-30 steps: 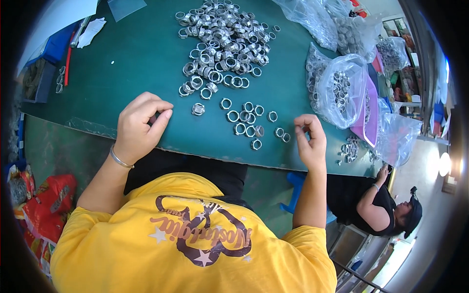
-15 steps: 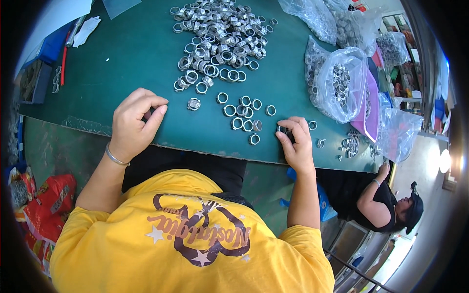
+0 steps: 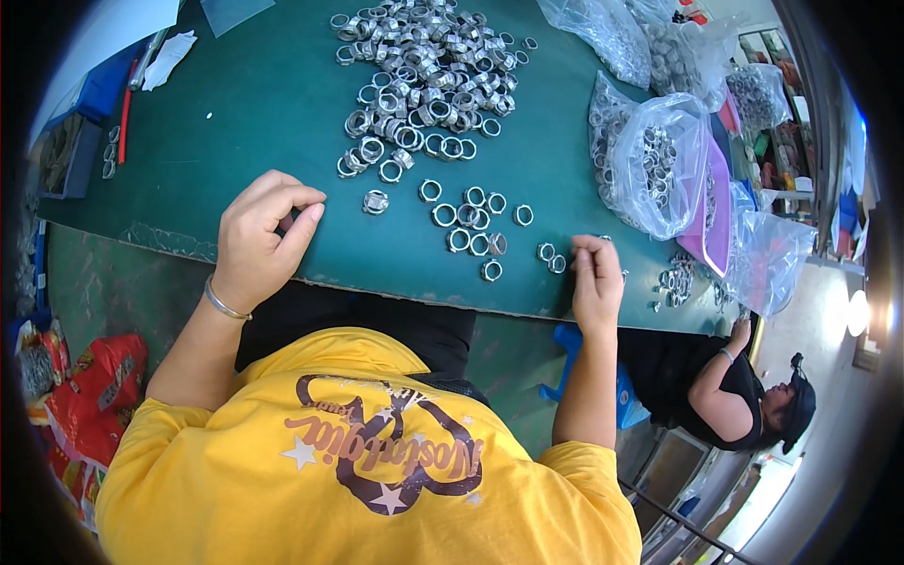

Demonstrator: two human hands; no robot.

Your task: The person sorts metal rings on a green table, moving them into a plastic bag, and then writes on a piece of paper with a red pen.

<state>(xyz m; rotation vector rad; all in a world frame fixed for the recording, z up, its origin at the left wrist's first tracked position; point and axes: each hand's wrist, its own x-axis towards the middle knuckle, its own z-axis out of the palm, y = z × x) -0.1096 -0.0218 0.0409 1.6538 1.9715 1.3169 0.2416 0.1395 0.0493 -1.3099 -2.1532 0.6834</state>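
Observation:
Small metal ring clamps lie on a green table (image 3: 226, 141). My left hand (image 3: 266, 240) rests near the table's front edge, its thumb and forefinger pinched together; anything between them is hidden. One ring clamp (image 3: 376, 202) lies just right of those fingertips. My right hand (image 3: 597, 282) is further right at the front edge, fingers bent and closed together over the table, with what they hold, if anything, out of sight. Two ring clamps (image 3: 556, 264) touch each other just left of it. A loose cluster of ring clamps (image 3: 468, 216) lies between my hands.
A large heap of ring clamps (image 3: 428, 71) is at the back middle. Clear plastic bags of clamps (image 3: 650, 169) and a purple tray (image 3: 716, 207) stand at the right. A blue bin (image 3: 99, 94) is far left. Another person (image 3: 730, 391) works at the right end.
My right hand has moved right, away from the ring clamp at its fingertips; two touching ring clamps now lie where it was. My left hand has stayed in place.

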